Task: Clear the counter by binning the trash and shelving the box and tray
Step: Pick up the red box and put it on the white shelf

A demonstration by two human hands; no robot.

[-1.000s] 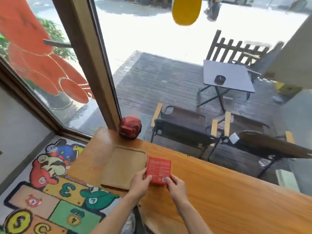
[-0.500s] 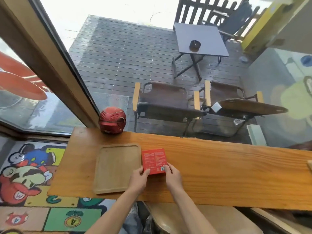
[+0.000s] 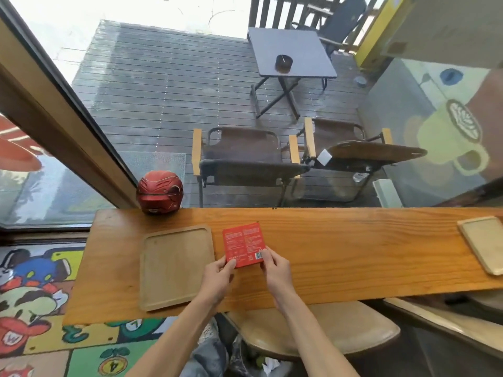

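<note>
A flat red box with white print lies on the wooden counter, just right of a pale wooden tray. My left hand pinches the box's near left corner. My right hand pinches its near right corner, thumb over the barcode. A second wooden tray lies at the counter's far right, partly cut off by the frame. Under the counter's near edge a bin with crumpled trash shows between my forearms.
A red helmet stands at the counter's back left against the window glass. A beige stool seat sits below the counter's near edge. A colourful cartoon mat covers the floor to the left. Outside chairs and a table lie beyond the glass.
The view has tilted down and swung right, bringing the second tray into sight. Both hands stay on the red box's near corners, and the box has stayed beside the tray.
</note>
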